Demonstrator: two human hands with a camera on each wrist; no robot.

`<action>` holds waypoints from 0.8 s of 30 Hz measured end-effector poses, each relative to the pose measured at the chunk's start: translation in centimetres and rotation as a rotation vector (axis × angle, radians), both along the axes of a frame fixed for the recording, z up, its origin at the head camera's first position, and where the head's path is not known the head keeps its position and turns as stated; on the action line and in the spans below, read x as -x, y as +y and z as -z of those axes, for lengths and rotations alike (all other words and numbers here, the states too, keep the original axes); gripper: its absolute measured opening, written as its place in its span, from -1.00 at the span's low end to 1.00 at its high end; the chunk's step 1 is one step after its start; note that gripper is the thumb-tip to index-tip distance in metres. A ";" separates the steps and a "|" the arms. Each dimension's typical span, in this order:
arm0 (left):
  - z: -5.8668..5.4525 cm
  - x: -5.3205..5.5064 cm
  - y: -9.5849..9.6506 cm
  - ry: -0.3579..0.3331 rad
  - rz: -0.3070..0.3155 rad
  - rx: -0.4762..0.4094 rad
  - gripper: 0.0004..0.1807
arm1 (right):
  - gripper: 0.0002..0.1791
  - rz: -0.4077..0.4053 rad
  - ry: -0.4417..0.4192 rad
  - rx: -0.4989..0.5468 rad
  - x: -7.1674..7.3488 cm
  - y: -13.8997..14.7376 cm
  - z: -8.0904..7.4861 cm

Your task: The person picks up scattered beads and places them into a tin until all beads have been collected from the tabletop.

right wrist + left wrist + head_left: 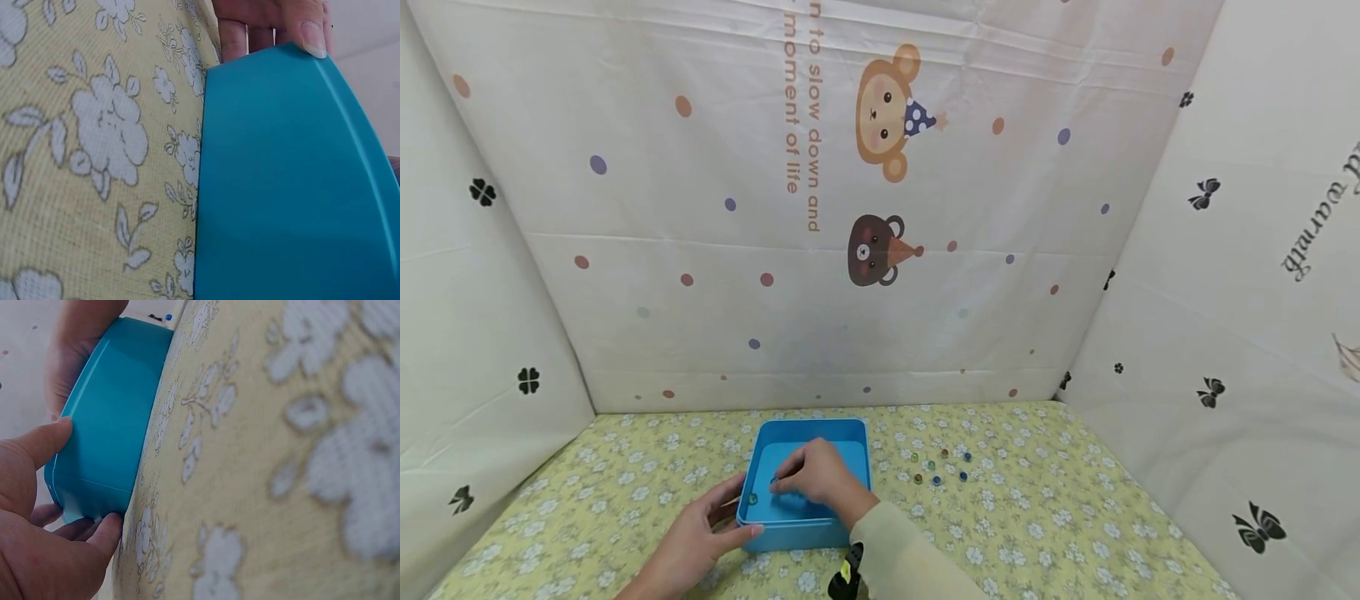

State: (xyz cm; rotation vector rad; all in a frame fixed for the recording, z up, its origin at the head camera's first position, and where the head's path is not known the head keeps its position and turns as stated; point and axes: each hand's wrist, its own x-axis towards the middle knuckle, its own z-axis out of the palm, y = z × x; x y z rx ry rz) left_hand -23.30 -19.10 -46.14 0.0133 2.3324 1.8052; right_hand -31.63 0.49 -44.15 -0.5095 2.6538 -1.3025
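A blue square box (797,536) without a lid stands on the table. My left hand (696,533) grips its near left corner, thumb at the front rim and fingers along the left side; the left wrist view shows this hand (50,537) around the box wall (112,419). My right hand (820,477) reaches inside the box and pinches a small blue glass marble (773,481) near the floor, partly hidden by the fingertips. A greenish marble (752,499) lies in the box's near left corner. In the right wrist view the box wall (281,169) hides the right fingers.
Several small glass marbles (937,481), blue, green and reddish, lie scattered on the table right of the box. A yellow floral cloth (1037,517) covers the table. White printed sheets (805,325) enclose the back and both sides.
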 end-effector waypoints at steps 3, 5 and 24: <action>-0.1 0.0 -0.1 0.000 0.013 0.001 -0.02 | -0.95 0.003 0.001 -0.002 -0.1 0.0 0.0; -0.1 0.0 -0.1 -0.001 0.021 0.001 -0.02 | -0.95 0.006 0.003 -0.003 -0.2 0.0 0.0; -0.3 0.0 -0.2 -0.005 0.035 0.017 -0.01 | -0.90 0.030 0.025 -0.008 -0.5 0.0 -0.2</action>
